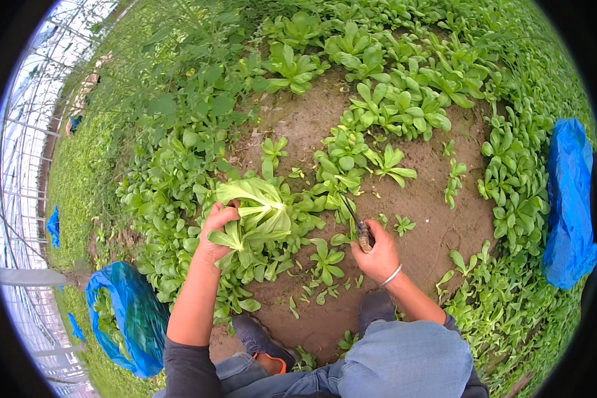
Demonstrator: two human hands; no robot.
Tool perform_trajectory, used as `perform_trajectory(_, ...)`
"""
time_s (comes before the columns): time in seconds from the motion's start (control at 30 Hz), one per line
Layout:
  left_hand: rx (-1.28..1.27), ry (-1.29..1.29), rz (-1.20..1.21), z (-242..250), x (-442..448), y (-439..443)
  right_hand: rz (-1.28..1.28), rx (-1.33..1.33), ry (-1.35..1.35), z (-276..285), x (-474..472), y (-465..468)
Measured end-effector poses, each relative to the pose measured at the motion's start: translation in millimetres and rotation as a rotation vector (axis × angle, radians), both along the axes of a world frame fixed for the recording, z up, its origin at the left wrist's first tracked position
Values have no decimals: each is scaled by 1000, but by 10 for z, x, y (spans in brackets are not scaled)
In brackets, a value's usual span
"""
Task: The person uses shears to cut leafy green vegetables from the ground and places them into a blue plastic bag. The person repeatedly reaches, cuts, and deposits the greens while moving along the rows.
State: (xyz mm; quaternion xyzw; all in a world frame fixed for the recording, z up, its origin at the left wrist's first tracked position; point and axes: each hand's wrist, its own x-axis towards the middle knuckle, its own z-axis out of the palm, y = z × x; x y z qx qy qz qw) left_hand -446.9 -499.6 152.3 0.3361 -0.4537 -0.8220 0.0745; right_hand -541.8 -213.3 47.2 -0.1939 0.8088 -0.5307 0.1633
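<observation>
My left hand (219, 233) grips cut leafy greens (264, 211), their pale stem bases turned upward over the plants at the left. In my right hand (379, 252) is a knife (363, 234) with a worn handle. Its narrow dark blade points away from me, and the tip is among the leaves of a green plant (342, 186) growing in the soil. Below the blade, a small rosette plant (327, 261) stands in the bare soil (408, 268). The fingers of my left hand are partly hidden by the leaves.
An open blue plastic bag (144, 318) holding greens stands at the lower left. Another blue bag (569, 204) lies on plants at the far right. Taller weeds (199, 74) grow at the upper left. My shoes (261, 338) rest on soil scattered with loose leaves. A greenhouse frame (22, 194) runs along the left.
</observation>
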Motion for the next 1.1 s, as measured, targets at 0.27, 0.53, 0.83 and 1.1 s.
perform_trajectory(0.27, -639, -310, -152, 1207, 1036, -557, 518, 48, -356, 177, 296, -168)
perform_trajectory(0.53, -467, -149, 216, 1614, 1965, -877, 840, 105, -748, 1182, 256, -962)
perform_trajectory(0.83, -192, -29, 117, 769, 1748, -707, 775, 21, -413, 1419, 974, -2076)
perform_trajectory(1.1, 19, 42, 266, 424, 2116, -795, 613, -123, -1180, 1071, 1242, -2137)
